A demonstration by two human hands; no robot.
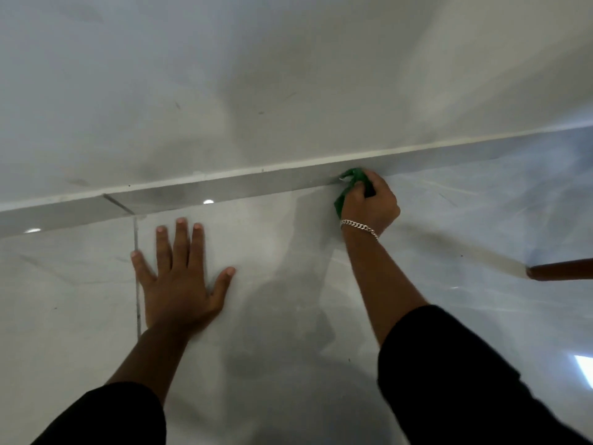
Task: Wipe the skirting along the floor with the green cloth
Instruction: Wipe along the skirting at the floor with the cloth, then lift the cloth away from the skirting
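Skirting, a long glossy grey tile strip, runs left-low to right-high where the pale tiled floor meets the wall. Right hand presses the bunched green cloth against it; left hand lies flat, fingers spread, nearer.

1. My right hand has the green cloth bunched up and pressed against the skirting, right where it meets the floor.
2. My left hand is flat on the tiles, fingers spread, well apart from the cloth.
3. Silver bracelet on my right wrist, black sleeves on both arms.
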